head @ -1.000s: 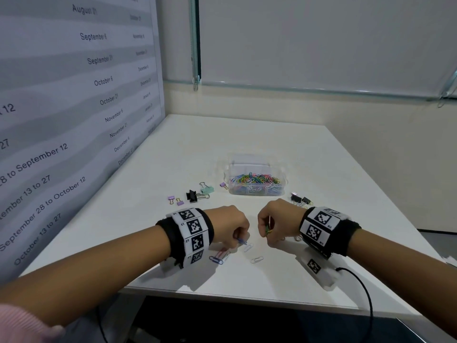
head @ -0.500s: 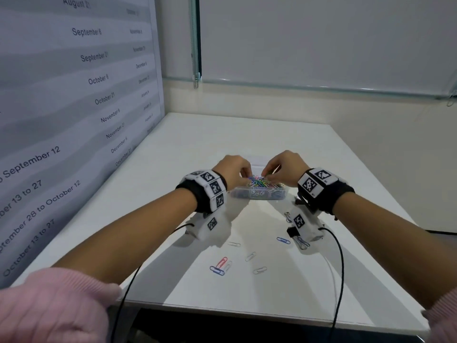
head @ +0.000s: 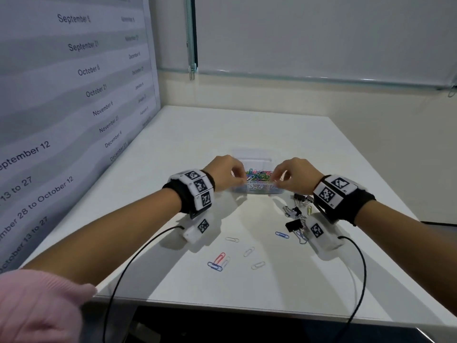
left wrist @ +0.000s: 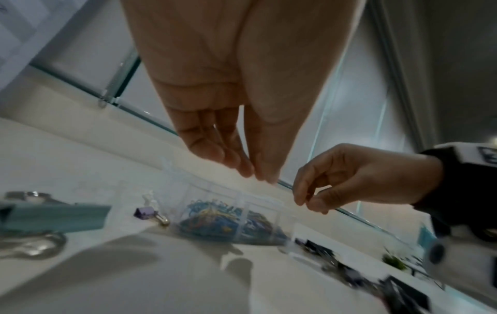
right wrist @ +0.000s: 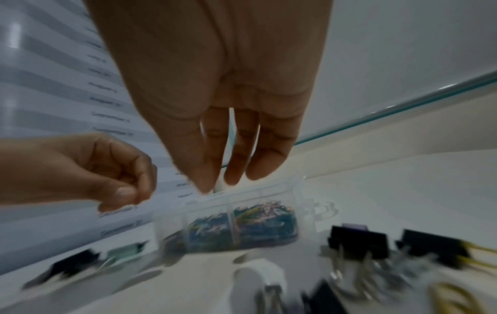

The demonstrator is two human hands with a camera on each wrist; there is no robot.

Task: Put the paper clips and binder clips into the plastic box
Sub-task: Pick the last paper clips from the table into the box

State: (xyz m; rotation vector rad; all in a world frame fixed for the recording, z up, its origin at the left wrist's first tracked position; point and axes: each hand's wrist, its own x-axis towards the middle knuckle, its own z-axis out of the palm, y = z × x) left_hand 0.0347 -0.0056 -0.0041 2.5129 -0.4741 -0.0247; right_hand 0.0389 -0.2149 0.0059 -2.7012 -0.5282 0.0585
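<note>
The clear plastic box (head: pixel 257 191) stands mid-table, full of coloured paper clips. Both hands hover just over its near rim. My left hand (head: pixel 241 179) has its thumb pressed to bunched fingertips; no clip shows between them. The fingers of my right hand (head: pixel 277 180) hang almost straight, a small gap at the thumb, holding nothing I can see. Several loose paper clips lie in front, among them a blue one (head: pixel 282 235) and a red one (head: pixel 219 258). Black binder clips (head: pixel 294 225) lie under my right wrist. A teal binder clip (left wrist: pixel 53 216) and a purple one (left wrist: pixel 145 212) lie left of the box.
A calendar board (head: pixel 74 95) stands along the table's left side. A wall runs behind and to the right. The white table's front edge (head: pixel 222 303) is close to me. Black cables hang from both wrist cameras over that edge. A pink sleeve (head: pixel 37 305) shows at lower left.
Both hands rose from the near table, where they pinched paper clips, and reached forward over the box. Those clips are no longer seen in the fingers.
</note>
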